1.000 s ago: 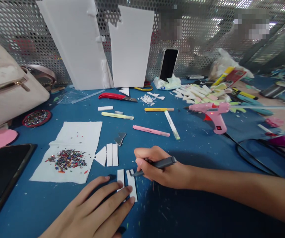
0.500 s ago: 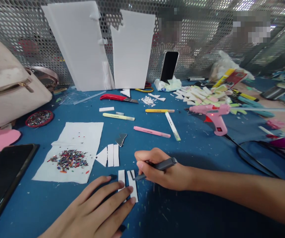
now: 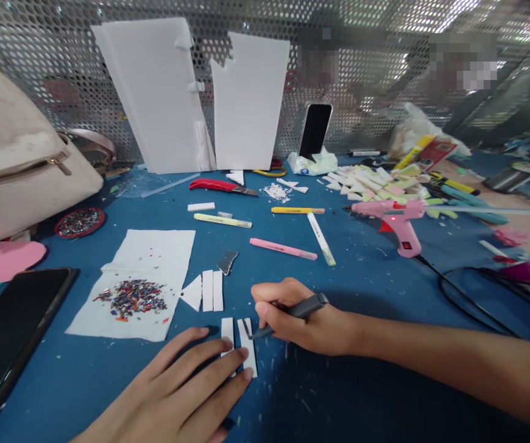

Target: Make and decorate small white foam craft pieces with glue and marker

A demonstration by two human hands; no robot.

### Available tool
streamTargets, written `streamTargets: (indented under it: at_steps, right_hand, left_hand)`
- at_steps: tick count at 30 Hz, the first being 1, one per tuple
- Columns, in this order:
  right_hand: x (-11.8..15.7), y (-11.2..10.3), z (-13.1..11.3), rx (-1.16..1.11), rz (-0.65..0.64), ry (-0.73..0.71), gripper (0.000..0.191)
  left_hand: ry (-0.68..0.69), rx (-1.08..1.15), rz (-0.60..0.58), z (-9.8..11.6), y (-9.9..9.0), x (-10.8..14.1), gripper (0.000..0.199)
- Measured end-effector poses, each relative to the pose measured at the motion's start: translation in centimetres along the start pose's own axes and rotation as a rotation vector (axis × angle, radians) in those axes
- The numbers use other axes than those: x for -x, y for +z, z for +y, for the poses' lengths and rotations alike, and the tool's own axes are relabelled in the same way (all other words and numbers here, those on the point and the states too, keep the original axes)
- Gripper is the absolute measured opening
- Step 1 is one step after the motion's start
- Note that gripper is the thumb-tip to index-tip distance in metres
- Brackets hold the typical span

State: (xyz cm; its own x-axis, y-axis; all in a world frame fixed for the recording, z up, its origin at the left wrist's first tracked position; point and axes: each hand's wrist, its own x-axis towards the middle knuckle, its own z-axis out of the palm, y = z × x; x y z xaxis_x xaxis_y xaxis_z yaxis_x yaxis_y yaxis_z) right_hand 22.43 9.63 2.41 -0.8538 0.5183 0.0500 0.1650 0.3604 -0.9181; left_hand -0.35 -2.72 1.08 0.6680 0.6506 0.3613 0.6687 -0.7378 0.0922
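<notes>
My right hand (image 3: 299, 317) is closed round a dark grey marker (image 3: 308, 306), its tip touching a white foam strip (image 3: 245, 329) that bears a short dark mark near its top. Spread fingers of my left hand (image 3: 186, 387) lie flat over the lower part of that strip and over a second white strip (image 3: 227, 329) beside it. Just beyond them are a white triangle (image 3: 193, 293) and two more white strips (image 3: 212, 291) side by side. A small dark grey shard (image 3: 227, 262) lies past these.
At left are a phone (image 3: 15, 332), a bag (image 3: 20, 154) and a paper sheet (image 3: 163, 252) with colourful bits. A red cutter (image 3: 218, 186) and several highlighters, one pink (image 3: 283, 248), lie beyond. A pink glue gun (image 3: 398, 221) with a black cord (image 3: 458, 295) is at right.
The camera view has tilted slightly, so the background sits a little lower. The marker tip has shifted slightly down the strip; my left hand stays in place.
</notes>
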Motion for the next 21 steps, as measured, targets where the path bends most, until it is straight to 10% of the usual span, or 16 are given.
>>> streamTargets:
  at_steps: [21]
  right_hand:
    - [-0.07, 0.31, -0.25, -0.037, 0.085, 0.077, 0.035]
  left_hand:
    - [0.065, -0.058, 0.049, -0.41, 0.57, 0.01, 0.036]
